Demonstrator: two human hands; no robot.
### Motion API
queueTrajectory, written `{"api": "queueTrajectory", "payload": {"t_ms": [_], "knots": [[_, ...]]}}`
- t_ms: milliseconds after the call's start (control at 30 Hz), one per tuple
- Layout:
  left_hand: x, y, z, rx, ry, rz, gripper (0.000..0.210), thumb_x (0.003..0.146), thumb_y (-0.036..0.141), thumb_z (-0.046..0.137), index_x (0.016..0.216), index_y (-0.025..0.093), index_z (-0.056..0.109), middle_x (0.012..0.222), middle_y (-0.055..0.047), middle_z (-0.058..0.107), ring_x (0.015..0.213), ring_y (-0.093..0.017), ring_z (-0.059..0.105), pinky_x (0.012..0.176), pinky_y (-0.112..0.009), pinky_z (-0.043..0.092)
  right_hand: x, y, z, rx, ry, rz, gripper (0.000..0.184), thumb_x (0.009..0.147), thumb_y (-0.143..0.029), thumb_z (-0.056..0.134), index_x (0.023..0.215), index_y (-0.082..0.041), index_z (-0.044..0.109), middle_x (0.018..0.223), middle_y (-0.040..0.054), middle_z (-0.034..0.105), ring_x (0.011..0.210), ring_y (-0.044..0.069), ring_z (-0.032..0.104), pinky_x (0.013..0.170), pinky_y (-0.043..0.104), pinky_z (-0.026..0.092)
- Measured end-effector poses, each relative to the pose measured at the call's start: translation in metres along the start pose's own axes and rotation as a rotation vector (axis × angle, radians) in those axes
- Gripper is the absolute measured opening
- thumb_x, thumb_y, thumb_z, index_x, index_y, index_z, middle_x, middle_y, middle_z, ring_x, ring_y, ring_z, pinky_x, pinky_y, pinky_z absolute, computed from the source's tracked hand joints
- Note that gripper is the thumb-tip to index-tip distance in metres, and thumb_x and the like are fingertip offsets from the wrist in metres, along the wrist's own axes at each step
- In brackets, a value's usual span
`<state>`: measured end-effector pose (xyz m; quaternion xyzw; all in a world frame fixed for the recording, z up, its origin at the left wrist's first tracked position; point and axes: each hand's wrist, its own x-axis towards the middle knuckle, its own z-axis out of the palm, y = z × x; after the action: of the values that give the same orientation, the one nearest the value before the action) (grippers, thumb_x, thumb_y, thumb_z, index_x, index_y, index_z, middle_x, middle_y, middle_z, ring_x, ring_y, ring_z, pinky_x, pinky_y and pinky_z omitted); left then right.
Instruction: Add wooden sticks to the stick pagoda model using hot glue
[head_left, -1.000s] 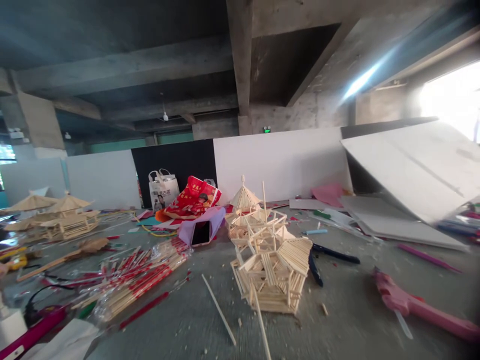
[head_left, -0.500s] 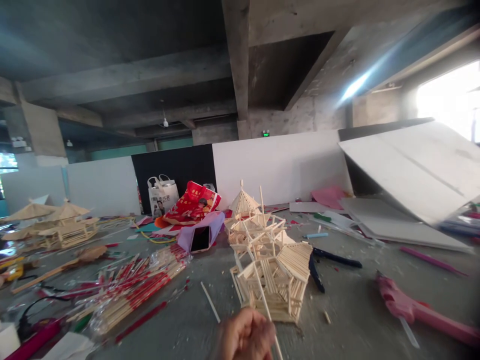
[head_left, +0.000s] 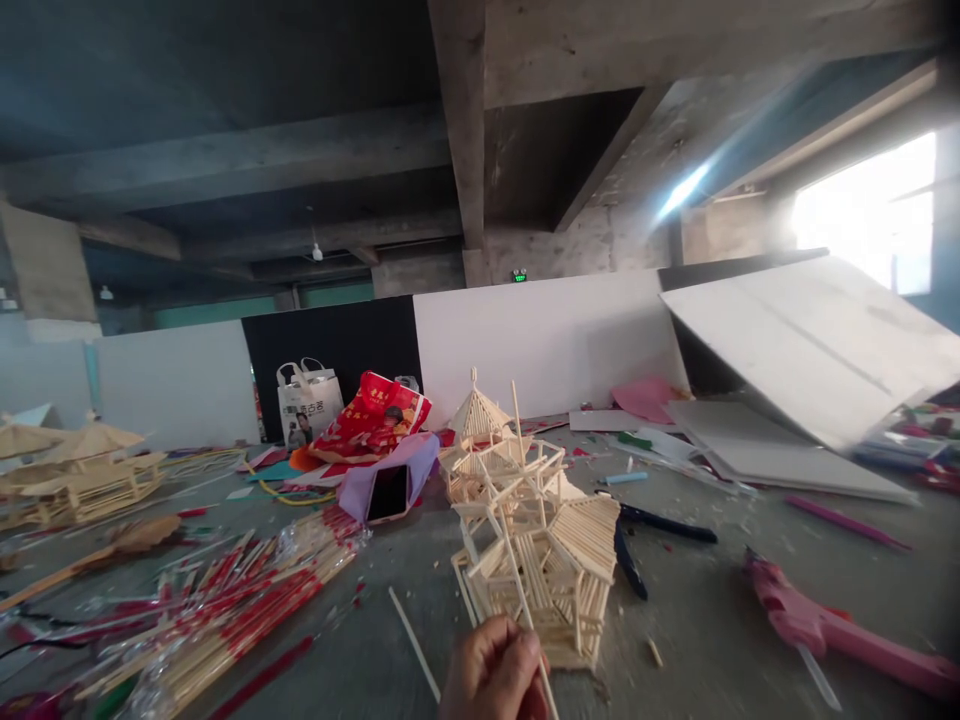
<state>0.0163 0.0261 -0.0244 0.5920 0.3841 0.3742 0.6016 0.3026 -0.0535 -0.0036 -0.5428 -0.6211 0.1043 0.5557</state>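
Observation:
My left hand [head_left: 496, 672] is at the bottom centre, closed with thumb and fingers pinching a thin wooden stick [head_left: 517, 575]. The stick slants up and left from the hand, in front of a tiered pavilion model [head_left: 589, 535] built of pale sticks. Whether its far end touches the model I cannot tell. The model has a pointed top roof [head_left: 477, 412], open frames below and a slatted roof panel on the right. One thin stick stands upright near its top. My right hand is not in view.
Navy-handled pliers [head_left: 667, 522] and a pink glue gun [head_left: 832, 625] lie to the right. Left are bundled sticks in red-marked wrapping [head_left: 262, 610], a loose stick [head_left: 414, 642] and a phone [head_left: 388, 494]. Other stick models [head_left: 90, 475] stand far left. White boards [head_left: 780, 450] lie back right.
The view has shifted slightly to the right, so most things sit further left. My left hand still pinches the stick, which now leans a little more to the left.

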Motion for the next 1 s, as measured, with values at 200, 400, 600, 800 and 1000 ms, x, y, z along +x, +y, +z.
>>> {"api": "queueTrajectory", "payload": {"t_ms": [200, 400, 600, 800, 1000], "knots": [[0.000, -0.003, -0.003, 0.026, -0.037, 0.008, 0.043, 0.062, 0.058, 0.054, 0.055, 0.017, 0.049, 0.037, 0.005, 0.044, 0.031, -0.003, 0.029, 0.035, -0.018, 0.019, -0.007, 0.004, 0.008, 0.013, 0.030, 0.002, 0.051, 0.074, -0.057, 0.039, 0.040, -0.019, 0.037, 0.039, -0.0016, 0.040, 0.045, 0.013, 0.050, 0.039, 0.024, 0.040], [0.002, -0.008, -0.005, 0.016, -0.096, 0.040, 0.040, 0.066, 0.054, 0.051, 0.057, 0.016, 0.048, 0.039, 0.004, 0.047, 0.029, -0.003, 0.031, 0.032, -0.016, 0.019, -0.004, 0.003, 0.014, 0.023, 0.087, -0.031, 0.062, 0.072, -0.064, 0.027, 0.032, -0.017, 0.025, 0.036, -0.0011, 0.036, 0.045, 0.011, 0.051, 0.040, 0.023, 0.038], [0.004, -0.008, -0.006, 0.024, -0.114, 0.029, 0.035, 0.069, 0.049, 0.049, 0.057, 0.016, 0.047, 0.039, 0.005, 0.046, 0.027, -0.002, 0.030, 0.030, -0.016, 0.018, -0.002, 0.004, 0.017, 0.031, 0.091, -0.043, 0.061, 0.070, -0.062, 0.033, 0.033, -0.015, 0.021, 0.038, -0.0013, 0.032, 0.044, 0.011, 0.048, 0.038, 0.021, 0.034], [0.002, -0.005, -0.006, 0.024, -0.123, 0.044, 0.030, 0.072, 0.043, 0.047, 0.058, 0.017, 0.046, 0.041, 0.005, 0.046, 0.026, -0.002, 0.030, 0.029, -0.015, 0.018, -0.003, 0.002, 0.014, 0.037, 0.039, -0.006, 0.058, 0.073, -0.060, 0.032, 0.035, -0.016, 0.029, 0.039, -0.0009, 0.034, 0.045, 0.011, 0.046, 0.037, 0.020, 0.032], [0.001, -0.003, -0.006, 0.027, -0.134, 0.045, 0.030, 0.073, 0.043, 0.046, 0.059, 0.016, 0.046, 0.042, 0.005, 0.046, 0.025, -0.001, 0.030, 0.028, -0.015, 0.018, -0.010, 0.002, 0.024, 0.039, -0.042, 0.047, 0.042, 0.084, -0.048, 0.035, 0.061, -0.018, 0.053, 0.058, -0.0015, 0.052, 0.051, 0.008, 0.048, 0.043, 0.018, 0.039]]}}
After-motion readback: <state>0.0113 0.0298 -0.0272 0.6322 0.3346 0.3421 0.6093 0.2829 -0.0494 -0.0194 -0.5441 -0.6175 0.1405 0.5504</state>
